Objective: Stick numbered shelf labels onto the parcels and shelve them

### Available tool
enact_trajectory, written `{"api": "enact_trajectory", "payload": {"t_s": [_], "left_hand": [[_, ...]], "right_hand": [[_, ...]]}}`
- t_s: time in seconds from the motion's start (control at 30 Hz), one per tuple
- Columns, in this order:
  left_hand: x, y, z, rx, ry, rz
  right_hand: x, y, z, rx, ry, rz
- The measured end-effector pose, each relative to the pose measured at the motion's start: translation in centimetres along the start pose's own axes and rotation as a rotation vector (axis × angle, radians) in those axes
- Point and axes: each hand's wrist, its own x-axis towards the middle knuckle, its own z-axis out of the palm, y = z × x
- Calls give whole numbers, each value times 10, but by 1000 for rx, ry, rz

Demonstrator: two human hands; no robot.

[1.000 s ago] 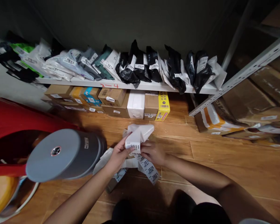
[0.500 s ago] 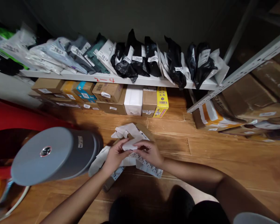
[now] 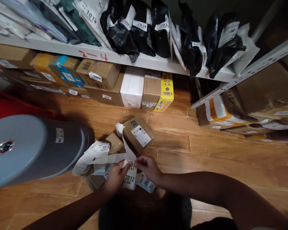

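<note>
My left hand (image 3: 115,176) pinches a strip of printed number labels (image 3: 130,179), thumb on top; "3012" is readable on it. My right hand (image 3: 149,168) has its thumb and fingertips closed at the strip's upper right edge. More of the label strip (image 3: 147,183) hangs below my right hand. White backing paper (image 3: 86,159) curls away to the left, with a "3015" label (image 3: 104,147) on it. Beyond my hands a cardboard box (image 3: 128,127) with a shipping label lies on the floor, beside a smaller carton (image 3: 115,142) partly covered by the paper.
A grey cylindrical bin (image 3: 72,145) stands at the left. Ahead is a white shelf (image 3: 124,57) marked "2-4", carrying labelled parcel bags (image 3: 140,32). Below it sit cartons (image 3: 100,75), a white box (image 3: 132,86) and a yellow box (image 3: 166,89). More cartons (image 3: 266,92) fill the right.
The view has moved closer to the shelf. My hands have come lower and nearer to me, and the number labels now face up between them. The floor box's shipping label has come into clear view.
</note>
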Motion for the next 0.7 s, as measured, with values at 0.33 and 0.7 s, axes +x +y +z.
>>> {"api": "enact_trajectory", "payload": {"t_s": [0.33, 0.7], "left_hand": [[12, 15, 10, -294, -151, -187], [8, 17, 18, -290, -127, -123]], "right_hand": [[20, -31, -24, -135, -11, -60], [21, -34, -31, -116, -32, -55]]}}
